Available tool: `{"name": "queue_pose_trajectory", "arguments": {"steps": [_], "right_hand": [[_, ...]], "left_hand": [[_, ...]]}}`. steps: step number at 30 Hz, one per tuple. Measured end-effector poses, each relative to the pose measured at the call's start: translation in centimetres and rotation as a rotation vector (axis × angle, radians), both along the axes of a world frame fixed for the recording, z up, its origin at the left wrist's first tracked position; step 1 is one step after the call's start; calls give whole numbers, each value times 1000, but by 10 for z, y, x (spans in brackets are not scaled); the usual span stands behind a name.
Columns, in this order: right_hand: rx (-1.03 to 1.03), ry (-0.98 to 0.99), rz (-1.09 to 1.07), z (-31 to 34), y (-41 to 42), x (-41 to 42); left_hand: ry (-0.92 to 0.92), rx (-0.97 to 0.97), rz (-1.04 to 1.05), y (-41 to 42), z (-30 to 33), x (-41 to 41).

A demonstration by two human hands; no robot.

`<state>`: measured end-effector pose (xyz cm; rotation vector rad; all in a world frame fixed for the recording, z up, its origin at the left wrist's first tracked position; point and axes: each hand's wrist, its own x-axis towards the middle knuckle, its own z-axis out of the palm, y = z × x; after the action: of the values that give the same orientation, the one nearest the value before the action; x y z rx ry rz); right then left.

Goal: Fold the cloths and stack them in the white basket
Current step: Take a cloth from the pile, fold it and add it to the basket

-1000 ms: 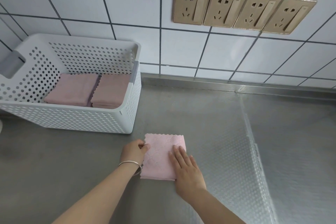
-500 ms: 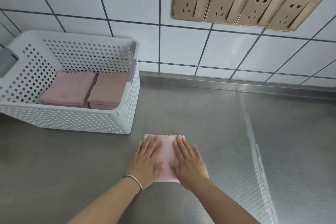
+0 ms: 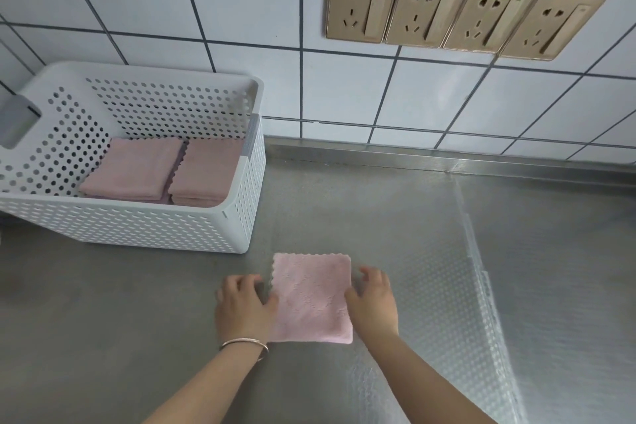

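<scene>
2 hands flank 1 folded pink cloth (image 3: 312, 298) lying flat on the steel counter (image 3: 103, 337), just in front of the white basket's (image 3: 137, 227) near right corner. The left hand (image 3: 245, 308) sits at the cloth's left edge with fingers curled and thumb touching the edge; the right hand (image 3: 373, 299) is at the right edge, fingers curled down beside it. Whether either hand's fingertips are under the fabric cannot be told. Inside the basket, 2 stacks of folded pink cloths (image 3: 165, 170) lie side by side.

The cloth looks light, soft and limp, with scalloped edges, so it will probably sag or fall open if lifted by 1 corner. A sound hold, as I judge it, is both side edges at once, fingers beneath and thumbs on top, pinching all layers together. The smooth steel should let fingers slide under easily.
</scene>
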<state>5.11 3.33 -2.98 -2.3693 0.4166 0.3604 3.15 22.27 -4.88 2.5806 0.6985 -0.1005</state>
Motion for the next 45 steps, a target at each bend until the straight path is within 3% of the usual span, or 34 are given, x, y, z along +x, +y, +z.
{"name": "queue_pose_trajectory", "arguments": {"steps": [3,6,9,12,15,17,18,20,23,30,37,39,42,45], "right_hand": [[158,181,-237,0,2,-3],[177,275,-222,2,9,-9],[180,379,-166,0,10,-16],[217,416,-174,-2,1,-22],[414,420,-270,-1,-7,-32],[540,429,-295,-2,-10,-38],[574,426,-280,1,-12,-42],[651,387,-261,9,-13,-46],[829,296,-224,30,-14,-47],[640,-206,-83,114,23,-16],[673,-457,-23,188,103,28],[654,-477,3,200,136,49],[573,-445,61,212,187,87],[505,-217,79,205,234,125]], "left_hand": [[194,52,-4,-2,4,-6],[256,32,-49,-10,3,-9],[308,-107,-16,-15,11,-9],[271,-427,147,-23,27,-14],[295,-916,399,-31,42,-22],[354,-1054,427,-35,51,-26],[369,-1036,393,-36,55,-30],[367,-819,294,-35,57,-33],[213,-701,148,-33,65,-37],[-335,-376,69,-19,142,-20],[-753,-170,-53,59,219,18],[-778,-117,-101,96,231,38],[-643,-68,-137,155,240,73],[-437,-30,-174,216,233,118]]}}
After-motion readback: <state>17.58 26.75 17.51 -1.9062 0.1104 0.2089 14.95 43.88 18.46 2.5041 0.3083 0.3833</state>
